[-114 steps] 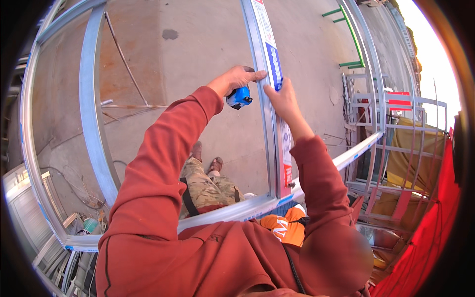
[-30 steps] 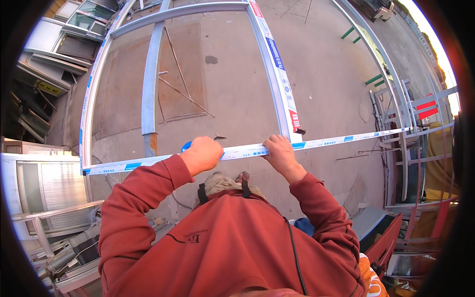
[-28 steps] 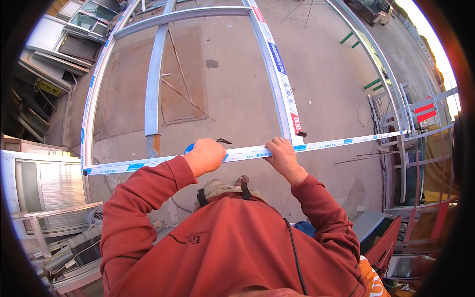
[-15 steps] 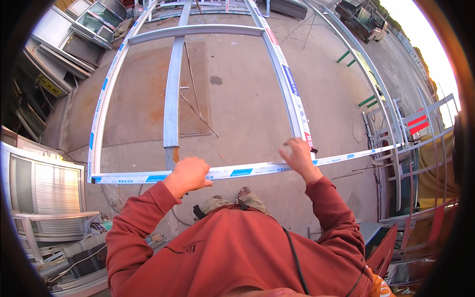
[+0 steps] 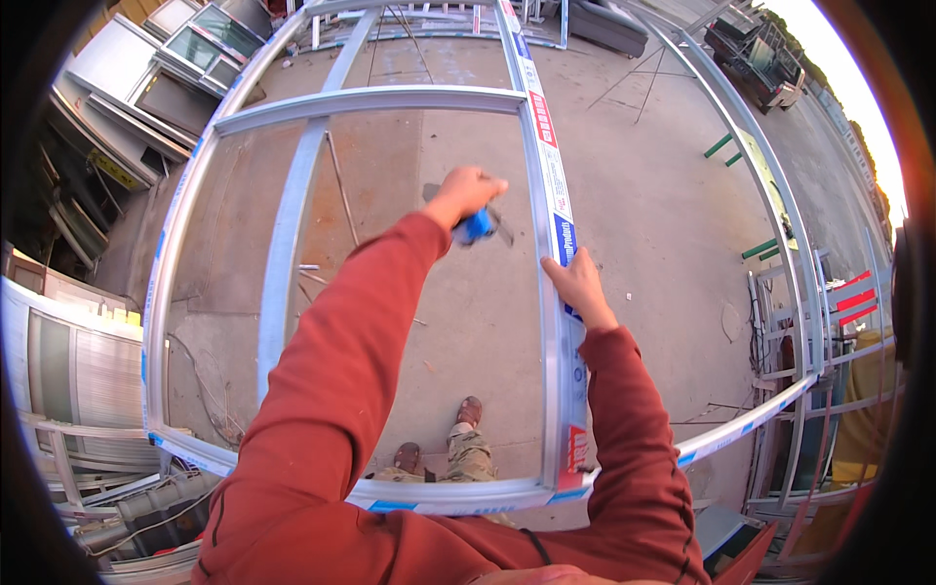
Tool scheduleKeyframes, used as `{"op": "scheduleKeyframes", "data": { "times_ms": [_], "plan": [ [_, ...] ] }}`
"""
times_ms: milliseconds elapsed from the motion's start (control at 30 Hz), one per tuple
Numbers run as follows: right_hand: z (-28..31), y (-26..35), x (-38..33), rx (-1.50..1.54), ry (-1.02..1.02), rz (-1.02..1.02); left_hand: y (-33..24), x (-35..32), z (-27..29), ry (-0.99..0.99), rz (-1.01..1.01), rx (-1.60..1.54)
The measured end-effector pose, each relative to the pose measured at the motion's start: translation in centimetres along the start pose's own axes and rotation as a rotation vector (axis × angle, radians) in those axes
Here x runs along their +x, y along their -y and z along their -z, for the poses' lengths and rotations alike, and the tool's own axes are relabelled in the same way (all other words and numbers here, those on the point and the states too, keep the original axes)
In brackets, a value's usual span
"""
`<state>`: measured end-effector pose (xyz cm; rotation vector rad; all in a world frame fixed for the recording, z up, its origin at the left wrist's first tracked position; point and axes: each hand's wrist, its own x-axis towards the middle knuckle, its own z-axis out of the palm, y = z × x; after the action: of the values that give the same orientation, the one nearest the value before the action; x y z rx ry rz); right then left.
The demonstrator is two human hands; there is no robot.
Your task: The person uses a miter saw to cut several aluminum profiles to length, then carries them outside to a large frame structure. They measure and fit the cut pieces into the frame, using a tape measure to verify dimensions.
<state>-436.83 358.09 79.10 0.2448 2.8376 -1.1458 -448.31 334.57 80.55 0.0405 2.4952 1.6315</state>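
My left hand (image 5: 466, 192) reaches out over the frame's middle opening, its fingers closed. Beneath it hangs a small blue object (image 5: 476, 227) with a dark thin part, too smeared by motion to name. My right hand (image 5: 582, 285) lies on the long metal bar (image 5: 553, 175) that runs away from me, thumb on its left side and fingers over its top. This bar carries white protective film with blue and red print. It belongs to a large aluminium frame (image 5: 156, 322), whose near rail (image 5: 458, 495) passes close in front of my body.
A crossbar (image 5: 380, 99) joins the frame further off, and a bare metal bar (image 5: 289, 224) runs below it. Framed panels (image 5: 210, 44) lean at the far left. Green supports (image 5: 760, 249) and stacked metal racks (image 5: 858, 302) stand at right. A truck (image 5: 756, 58) is parked at the far right.
I have leaned forward over the frame. My left hand has left the near rail and moved out over the opening with the blue object. My right hand has shifted forward along the long bar.
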Motion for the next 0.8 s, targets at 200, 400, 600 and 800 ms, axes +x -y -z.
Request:
{"op": "scheduleKeyframes", "data": {
  "times_ms": [200,400,600,800],
  "plan": [
    [0.4,0.3,-0.2,-0.012,0.052,-0.019,-1.2,16.9,-4.8,-0.048,0.138,0.058],
    [0.9,0.1,0.0,0.009,0.04,-0.026,-3.1,19.4,-6.3,0.006,0.346,-0.338],
    [0.4,-0.3,0.2,0.025,0.012,-0.008,-4.6,20.2,-5.7,-0.024,0.385,-0.215],
    [0.5,-0.5,0.2,0.051,0.039,-0.021,-3.9,21.6,-5.6,-0.01,0.346,-0.174]
  ]
}}
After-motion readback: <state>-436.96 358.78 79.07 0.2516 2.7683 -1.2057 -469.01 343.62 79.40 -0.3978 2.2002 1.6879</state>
